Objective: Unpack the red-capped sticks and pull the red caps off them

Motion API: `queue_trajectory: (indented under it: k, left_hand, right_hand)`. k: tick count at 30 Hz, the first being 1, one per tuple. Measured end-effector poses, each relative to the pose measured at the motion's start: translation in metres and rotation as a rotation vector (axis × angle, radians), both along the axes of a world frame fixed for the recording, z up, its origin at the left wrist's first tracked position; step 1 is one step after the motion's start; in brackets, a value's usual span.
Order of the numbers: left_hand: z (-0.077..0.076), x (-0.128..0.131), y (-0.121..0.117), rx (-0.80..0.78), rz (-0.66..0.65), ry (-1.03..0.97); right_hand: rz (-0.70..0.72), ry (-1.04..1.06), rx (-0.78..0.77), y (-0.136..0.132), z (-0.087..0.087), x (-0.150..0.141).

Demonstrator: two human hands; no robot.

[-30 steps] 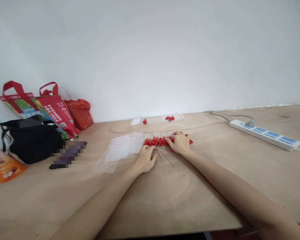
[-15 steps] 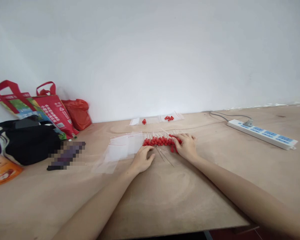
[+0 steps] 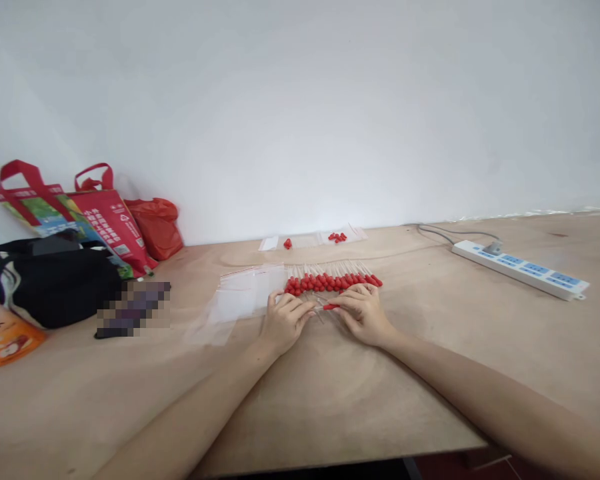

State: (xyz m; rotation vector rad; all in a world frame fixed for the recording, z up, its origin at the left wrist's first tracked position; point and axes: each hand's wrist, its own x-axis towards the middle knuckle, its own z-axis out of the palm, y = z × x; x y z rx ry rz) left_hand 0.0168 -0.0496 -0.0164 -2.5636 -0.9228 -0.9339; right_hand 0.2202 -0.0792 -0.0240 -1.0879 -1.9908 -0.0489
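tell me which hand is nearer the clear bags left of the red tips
Left. The left hand is by the right edge of the clear bags; the right hand is farther right, pinching a red piece.

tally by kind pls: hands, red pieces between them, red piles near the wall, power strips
Left hand and right hand: 2
Red piece between them: 1
Left red pile and right red pile: 2
Power strip: 1
Total: 6
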Motion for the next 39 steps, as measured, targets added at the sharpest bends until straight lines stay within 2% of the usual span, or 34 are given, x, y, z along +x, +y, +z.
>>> queue_trajectory:
  k: [9, 18, 22, 26, 28, 32, 36, 39]
  left_hand:
    - [0.001, -0.004, -0.003, -0.046, -0.112, 0.037]
    - [0.003, -0.009, -0.007, -0.155, -0.130, 0.033]
    - [0.000, -0.028, 0.002, -0.193, -0.004, -0.020]
    - [-0.002, -0.041, 0.007, -0.257, 0.142, -0.028]
    - [-0.003, -0.040, 0.006, -0.271, 0.158, -0.023]
    - [-0.003, -0.033, 0.004, -0.289, 0.155, -0.083]
    - [-0.004, -0.026, 0.004, -0.311, 0.146, -0.080]
    - [-0.006, -0.019, 0.005, -0.314, 0.138, -0.056]
  right_hand:
    - [-0.064, -0.136, 0.190, 0.002, -0.008, -0.002]
    - [-0.026, -0.152, 0.173, -0.002, -0.007, 0.005]
    - [-0.101, -0.049, 0.107, 0.002, -0.008, 0.019]
    - [-0.017, 0.167, 0.009, 0.012, -0.008, 0.027]
    - [-0.029, 0.265, -0.037, 0.017, -0.007, 0.027]
    - [-0.202, 0.345, -0.199, 0.020, 0.000, 0.035]
    - [-0.315, 0.332, -0.341, 0.015, 0.009, 0.045]
    - [-0.323, 0.261, -0.399, 0.014, 0.011, 0.048]
